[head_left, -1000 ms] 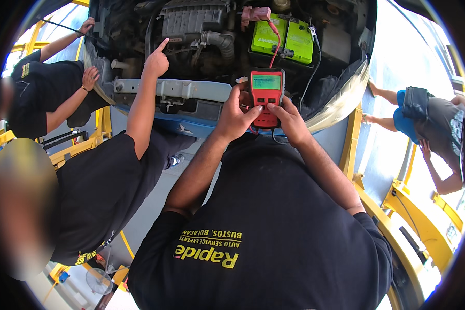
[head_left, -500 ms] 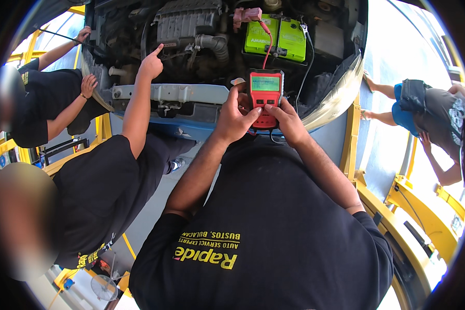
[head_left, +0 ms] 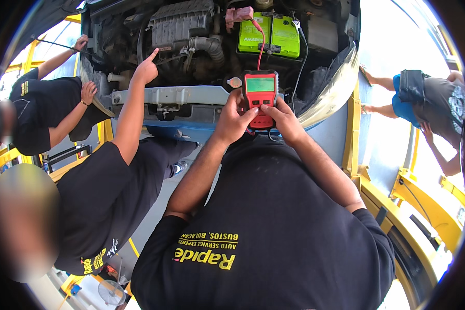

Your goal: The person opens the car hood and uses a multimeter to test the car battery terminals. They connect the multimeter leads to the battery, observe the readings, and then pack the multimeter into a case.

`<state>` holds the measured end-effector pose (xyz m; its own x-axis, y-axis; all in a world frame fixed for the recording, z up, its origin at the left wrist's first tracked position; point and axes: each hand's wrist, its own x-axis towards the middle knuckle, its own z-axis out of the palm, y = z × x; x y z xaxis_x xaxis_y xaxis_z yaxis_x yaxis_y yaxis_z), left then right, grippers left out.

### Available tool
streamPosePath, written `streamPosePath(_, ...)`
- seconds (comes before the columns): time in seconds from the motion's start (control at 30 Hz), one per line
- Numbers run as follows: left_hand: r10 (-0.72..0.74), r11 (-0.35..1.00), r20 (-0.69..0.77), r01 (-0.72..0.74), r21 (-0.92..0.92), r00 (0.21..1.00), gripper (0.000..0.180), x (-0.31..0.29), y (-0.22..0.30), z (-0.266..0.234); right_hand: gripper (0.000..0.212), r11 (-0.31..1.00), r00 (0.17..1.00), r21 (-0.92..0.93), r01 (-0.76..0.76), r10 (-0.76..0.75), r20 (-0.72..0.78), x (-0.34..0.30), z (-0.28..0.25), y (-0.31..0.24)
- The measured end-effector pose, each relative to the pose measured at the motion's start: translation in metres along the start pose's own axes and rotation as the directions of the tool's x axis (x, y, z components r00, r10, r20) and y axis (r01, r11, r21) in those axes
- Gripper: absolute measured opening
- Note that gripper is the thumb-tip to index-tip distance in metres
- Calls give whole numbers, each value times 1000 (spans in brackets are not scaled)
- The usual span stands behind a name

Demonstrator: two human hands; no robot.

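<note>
L hand (head_left: 233, 119) & R hand (head_left: 288, 122) — both part-curled round red tester (head_left: 261, 94); thumbs (head_left: 250, 114) on lower front

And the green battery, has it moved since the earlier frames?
No. The green battery sits in the same place right of the dark engine cover; both slid left together, suggesting the view itself shifted.

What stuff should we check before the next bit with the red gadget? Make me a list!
1. Red gadget held by left hand and right hand: ok.
2. Screen lit: ok, glowing green.
3. Screen's words clear: cannot tell, too small.
4. Red lead running up toward the green battery: ok.
5. Red lead's connection tight: cannot tell.
6. Engine bay free of other people's hands: not ok, a co-worker's hand points over it.
</note>
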<state>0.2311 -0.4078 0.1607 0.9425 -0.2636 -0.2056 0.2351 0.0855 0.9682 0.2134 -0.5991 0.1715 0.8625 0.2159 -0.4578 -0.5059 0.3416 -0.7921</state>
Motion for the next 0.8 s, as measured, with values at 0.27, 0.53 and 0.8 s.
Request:
streamPosePath(0.27,-113,980,79,124,-157,990,46,-6,-11,12,38,998,999,-42,-37,38,14,1,-8,11)
streamPosePath(0.53,-145,945,85,164,-283,986,50,-6,-1,21,69,986,988,-166,8,19,156,-5,-9,2)
streamPosePath(0.8,-150,975,-123,127,-181,981,43,2,-2,22,82,890,966,-449,74,47,253,-4,-12,-5)
